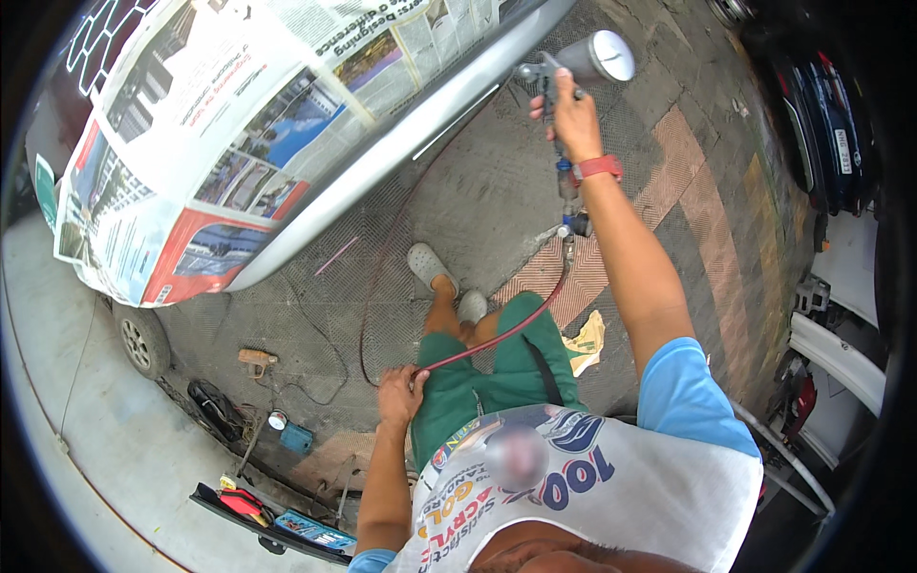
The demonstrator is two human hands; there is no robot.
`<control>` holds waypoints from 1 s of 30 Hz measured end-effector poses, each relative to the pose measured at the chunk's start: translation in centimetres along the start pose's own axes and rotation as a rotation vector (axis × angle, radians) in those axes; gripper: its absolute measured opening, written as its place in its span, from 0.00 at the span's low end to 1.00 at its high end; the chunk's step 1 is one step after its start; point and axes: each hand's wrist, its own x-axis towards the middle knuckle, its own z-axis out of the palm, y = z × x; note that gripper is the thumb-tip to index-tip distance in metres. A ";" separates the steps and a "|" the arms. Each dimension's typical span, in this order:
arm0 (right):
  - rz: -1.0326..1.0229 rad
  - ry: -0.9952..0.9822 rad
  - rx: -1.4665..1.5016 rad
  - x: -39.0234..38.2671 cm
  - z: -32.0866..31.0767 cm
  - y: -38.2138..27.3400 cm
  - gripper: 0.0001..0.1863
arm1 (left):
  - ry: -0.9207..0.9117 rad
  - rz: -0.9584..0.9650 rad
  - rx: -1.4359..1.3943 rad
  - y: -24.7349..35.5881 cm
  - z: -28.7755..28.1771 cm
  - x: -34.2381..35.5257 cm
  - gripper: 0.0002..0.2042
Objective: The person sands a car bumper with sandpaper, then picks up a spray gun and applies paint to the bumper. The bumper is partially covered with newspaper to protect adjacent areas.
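The floor, ridged like a chevron mat, is spreading beneath smooth newspaper sheets, which are covering a vehicle panel down to its glossy, curving silver edge. A slim reddish hose is looping over the floor. Near that edge's upper end, the right hand's fingers are wrapping a metal spray gun with a cylindrical cup. The left hand's fingers are curling around the hose.

Site: vehicle paint workshop. Evidence: newspaper-masked bodywork, far left; spray gun on red hose; dark car, far right; loose white panel, right; orange power tool on patterned floor, left.
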 end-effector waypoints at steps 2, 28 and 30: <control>-0.020 0.066 0.050 3.5 -2.5 0.1 0.35 | -0.059 -0.002 0.005 3.9 -1.0 2.8 0.17; -0.013 -0.293 -0.069 14.4 -17.1 4.9 0.29 | 0.263 -0.610 -0.001 31.2 17.5 8.2 0.14; -0.022 -0.447 -0.051 10.3 -15.0 5.4 0.27 | 0.293 -0.663 0.011 31.3 19.1 4.2 0.14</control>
